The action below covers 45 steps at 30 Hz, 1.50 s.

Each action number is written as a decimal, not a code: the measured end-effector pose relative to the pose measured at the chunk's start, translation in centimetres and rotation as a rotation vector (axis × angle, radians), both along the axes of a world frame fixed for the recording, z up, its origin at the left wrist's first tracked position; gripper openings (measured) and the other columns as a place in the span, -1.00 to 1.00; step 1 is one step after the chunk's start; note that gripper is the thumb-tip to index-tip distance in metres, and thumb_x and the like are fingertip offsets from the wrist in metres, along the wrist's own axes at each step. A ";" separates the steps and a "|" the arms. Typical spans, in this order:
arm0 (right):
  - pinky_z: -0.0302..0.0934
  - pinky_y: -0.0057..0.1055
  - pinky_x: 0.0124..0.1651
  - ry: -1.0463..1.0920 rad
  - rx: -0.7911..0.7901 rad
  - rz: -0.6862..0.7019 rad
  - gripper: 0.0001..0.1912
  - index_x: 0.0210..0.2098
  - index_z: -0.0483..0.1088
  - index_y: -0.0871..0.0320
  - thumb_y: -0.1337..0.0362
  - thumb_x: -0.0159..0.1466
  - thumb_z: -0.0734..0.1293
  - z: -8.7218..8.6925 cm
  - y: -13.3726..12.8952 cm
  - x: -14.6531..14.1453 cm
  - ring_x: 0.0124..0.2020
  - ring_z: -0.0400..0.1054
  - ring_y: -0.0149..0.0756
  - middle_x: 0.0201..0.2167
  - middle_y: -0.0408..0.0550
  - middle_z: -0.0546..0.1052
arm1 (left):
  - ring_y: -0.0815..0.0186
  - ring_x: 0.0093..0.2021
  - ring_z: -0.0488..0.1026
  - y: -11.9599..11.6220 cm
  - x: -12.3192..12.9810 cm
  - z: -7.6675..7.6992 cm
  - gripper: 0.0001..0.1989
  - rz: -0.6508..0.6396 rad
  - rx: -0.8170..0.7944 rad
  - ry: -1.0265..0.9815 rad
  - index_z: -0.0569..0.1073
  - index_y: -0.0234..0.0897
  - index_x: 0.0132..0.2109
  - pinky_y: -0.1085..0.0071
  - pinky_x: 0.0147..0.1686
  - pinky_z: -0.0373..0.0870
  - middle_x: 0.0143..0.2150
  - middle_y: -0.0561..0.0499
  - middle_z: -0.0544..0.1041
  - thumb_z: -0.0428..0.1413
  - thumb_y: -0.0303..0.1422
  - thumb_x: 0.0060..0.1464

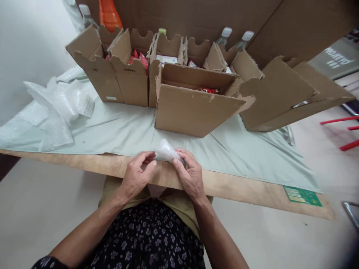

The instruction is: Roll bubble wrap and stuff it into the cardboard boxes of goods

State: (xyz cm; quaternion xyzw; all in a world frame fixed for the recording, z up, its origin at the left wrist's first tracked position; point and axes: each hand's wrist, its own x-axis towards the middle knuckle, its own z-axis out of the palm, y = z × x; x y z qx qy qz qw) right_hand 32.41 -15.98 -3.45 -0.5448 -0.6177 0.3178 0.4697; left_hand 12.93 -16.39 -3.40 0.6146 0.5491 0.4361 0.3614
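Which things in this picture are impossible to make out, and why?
All in the head view:
Whether anything is inside the bubble-wrap roll: its film and the right hand cover it.
Most contents of the front box: its front wall hides them.
Lower parts of the white-capped bottles: the box row blocks them.
Print on the green label: too small, blurred.

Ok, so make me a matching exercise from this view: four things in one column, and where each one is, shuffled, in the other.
Things
1. Bubble-wrap bundle
2. Loose bubble wrap
3. Pale green cloth
4. Green label

Places
A. Spread beneath the cardboard boxes
B. On the bare wooden edge, toward its right end
C. In the fingers of the right hand
D. Heaped to the left of the boxes

Right pairs: 1-C, 2-D, 3-A, 4-B
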 end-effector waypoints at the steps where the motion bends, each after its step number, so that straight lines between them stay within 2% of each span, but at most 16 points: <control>1: 0.32 -0.11 0.28 0.035 -0.025 0.024 -0.80 -0.09 0.58 0.02 0.14 0.40 0.35 0.2 -0.3 -0.2 0.15 0.45 -0.14 0.06 0.00 0.60 | 0.22 -0.09 0.58 -0.2 0.3 0.3 -0.76 -0.038 -0.030 -0.018 0.53 -0.28 -0.01 0.31 -0.05 0.54 -0.08 -0.09 0.64 0.15 -0.25 0.28; 5: 0.29 -0.14 0.30 0.049 -0.073 0.152 -0.79 -0.12 0.61 0.01 0.14 0.41 0.33 0.5 -1.2 -1.0 0.19 0.42 -0.14 0.08 0.00 0.57 | 0.24 -0.08 0.56 -0.4 1.6 1.2 -0.72 -0.199 -0.078 -0.134 0.49 -0.27 0.09 0.34 -0.03 0.51 -0.07 -0.05 0.63 0.05 -0.25 0.36; 9: 0.30 -0.16 0.28 0.018 -0.098 0.186 -0.81 -0.08 0.58 0.03 0.18 0.35 0.37 0.4 -1.3 0.2 0.17 0.42 -0.14 0.08 0.01 0.54 | 0.24 -0.05 0.58 -0.2 1.9 1.4 -0.69 -0.230 -0.098 -0.145 0.49 -0.24 0.16 0.36 -0.02 0.50 0.01 -0.05 0.65 0.06 -0.32 0.34; 12: 0.38 -0.21 0.18 0.068 -0.155 0.201 -0.57 0.14 0.46 0.05 0.13 0.30 0.43 0.9 -1.1 1.9 0.07 0.47 -0.17 0.10 0.05 0.54 | 0.23 -0.08 0.59 0.1 2.0 1.3 -0.71 -0.232 -0.079 -0.066 0.54 -0.23 0.10 0.37 -0.06 0.50 -0.02 -0.03 0.68 0.11 -0.36 0.27; 15: 0.38 -0.21 0.18 0.044 -0.218 0.244 -0.35 0.27 0.36 0.07 0.08 0.23 0.48 1.9 -0.9 3.4 0.09 0.48 -0.14 0.14 0.06 0.55 | 0.24 -0.14 0.59 0.3 2.5 1.3 -0.75 -0.295 -0.034 -0.002 0.57 -0.24 0.03 0.38 -0.11 0.47 -0.09 -0.01 0.68 0.13 -0.39 0.23; 17: 0.36 -0.24 0.18 0.009 -0.229 0.272 -0.40 0.22 0.41 0.09 0.09 0.23 0.49 2.6 -0.7 3.9 0.08 0.48 -0.14 0.11 0.04 0.57 | 0.26 -0.18 0.57 0.5 2.9 1.5 -0.78 -0.357 -0.024 0.018 0.57 -0.25 -0.01 0.39 -0.14 0.45 -0.13 0.00 0.67 0.14 -0.39 0.22; 21: 0.36 -0.40 -0.11 0.027 -0.220 0.274 -0.72 -0.12 0.52 0.12 0.10 0.26 0.45 3.5 -0.3 4.4 -0.24 0.45 -0.29 -0.26 -0.09 0.58 | 0.32 -0.29 0.49 1.0 3.4 2.1 -0.83 -0.457 -0.068 0.048 0.57 -0.26 -0.09 0.42 -0.24 0.39 -0.25 0.03 0.61 0.12 -0.38 0.23; 23: 0.30 -0.45 -0.23 0.049 -0.220 0.261 -0.79 -0.25 0.50 0.13 0.13 0.24 0.45 3.8 -0.1 4.6 -0.35 0.37 -0.35 -0.39 -0.15 0.51 | 0.32 -0.30 0.47 1.7 3.3 2.7 -0.85 -0.526 -0.096 0.088 0.57 -0.27 -0.13 0.42 -0.27 0.36 -0.28 0.04 0.58 0.12 -0.38 0.21; 26: 0.26 -0.48 -0.32 0.079 -0.210 0.219 -0.84 -0.30 0.50 0.13 0.17 0.23 0.45 4.7 0.2 5.7 -0.42 0.32 -0.40 -0.45 -0.18 0.47 | 0.29 -0.26 0.48 3.3 2.9 3.5 -0.82 -0.647 -0.086 0.126 0.59 -0.26 -0.11 0.39 -0.24 0.37 -0.23 0.01 0.59 0.16 -0.30 0.21; 28: 0.26 -0.49 -0.36 0.090 -0.176 0.155 -0.84 -0.29 0.52 0.13 0.17 0.24 0.46 5.8 0.5 6.9 -0.44 0.34 -0.41 -0.44 -0.17 0.50 | 0.24 -0.16 0.53 4.7 2.6 3.7 -0.75 -0.655 -0.051 0.088 0.60 -0.25 -0.05 0.35 -0.15 0.42 -0.14 -0.03 0.61 0.17 -0.22 0.23; 30: 0.26 -0.51 -0.41 0.096 -0.117 0.056 -0.83 -0.25 0.54 0.12 0.16 0.24 0.48 7.3 1.0 8.5 -0.46 0.35 -0.42 -0.43 -0.17 0.51 | 0.21 -0.08 0.55 6.1 2.6 3.5 -0.72 -0.576 -0.053 0.037 0.60 -0.23 -0.01 0.33 -0.08 0.46 -0.09 -0.06 0.63 0.15 -0.19 0.25; 34: 0.30 -0.54 -0.44 0.117 0.056 -0.129 -0.79 -0.18 0.56 0.07 0.17 0.23 0.53 10.9 2.4 11.5 -0.48 0.39 -0.43 -0.43 -0.19 0.53 | 0.19 -0.10 0.58 7.8 3.2 1.8 -0.71 -0.402 -0.149 0.021 0.61 -0.21 -0.06 0.34 -0.18 0.50 -0.12 -0.06 0.66 0.10 -0.16 0.27; 37: 0.39 -0.51 -0.35 0.128 0.200 -0.233 -0.74 -0.16 0.56 0.04 0.19 0.18 0.57 13.6 4.1 12.9 -0.42 0.45 -0.42 -0.33 -0.17 0.60 | 0.20 -0.14 0.58 7.9 3.7 0.3 -0.74 -0.382 -0.141 0.018 0.61 -0.22 -0.11 0.37 -0.23 0.50 -0.16 -0.06 0.66 0.09 -0.19 0.27; 42: 0.39 -0.40 -0.34 0.082 0.389 -0.301 -0.69 -0.19 0.56 0.05 0.27 0.09 0.61 16.8 8.2 14.3 -0.42 0.47 -0.37 -0.27 -0.15 0.63 | 0.26 -0.22 0.60 7.6 4.1 -0.9 -0.78 -0.392 0.016 0.047 0.60 -0.22 -0.12 0.40 -0.25 0.51 -0.23 -0.04 0.65 0.06 -0.31 0.31; 45: 0.34 -0.37 -0.32 -0.115 0.419 -0.340 -0.72 -0.21 0.57 0.06 0.24 0.10 0.59 18.2 10.5 15.0 -0.37 0.45 -0.36 -0.27 -0.12 0.62 | 0.26 -0.27 0.60 7.5 4.5 -1.1 -0.80 -0.387 0.183 0.104 0.59 -0.24 -0.14 0.37 -0.25 0.51 -0.28 -0.04 0.65 0.05 -0.39 0.29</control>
